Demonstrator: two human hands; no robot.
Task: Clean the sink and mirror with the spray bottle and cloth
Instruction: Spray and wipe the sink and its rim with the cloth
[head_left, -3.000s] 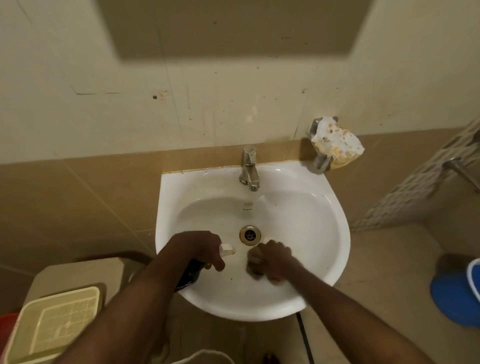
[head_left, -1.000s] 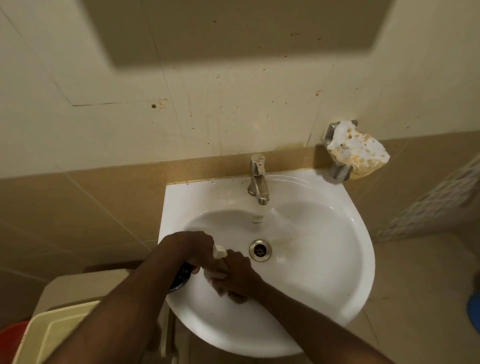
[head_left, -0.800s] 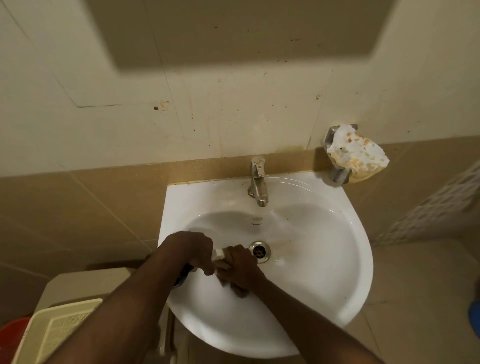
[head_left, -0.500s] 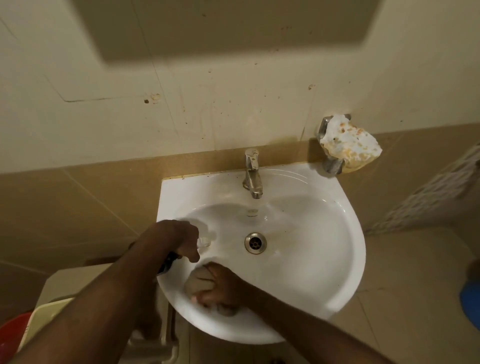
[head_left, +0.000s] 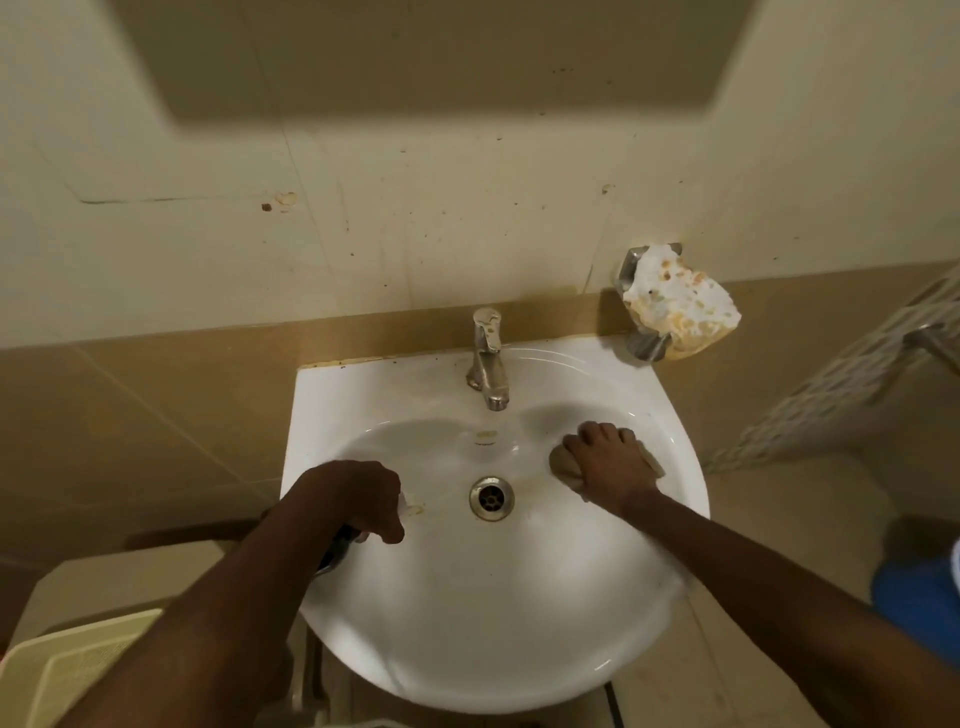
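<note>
White sink (head_left: 363, 395) below me, steel drain (head_left: 491, 498) in middle, tap (head_left: 487, 358) at back. My right hand (head_left: 610, 460) presses cloth (head_left: 563, 462) on right inner wall of basin – fingers spread over it and bent down, cloth ends show at both sides of hand. My left hand (head_left: 358, 499) at left rim, fingers curled tight round spray bottle (head_left: 335, 551) – dark body under wrist, pale nozzle near thumb. Mirror not visible.
</note>
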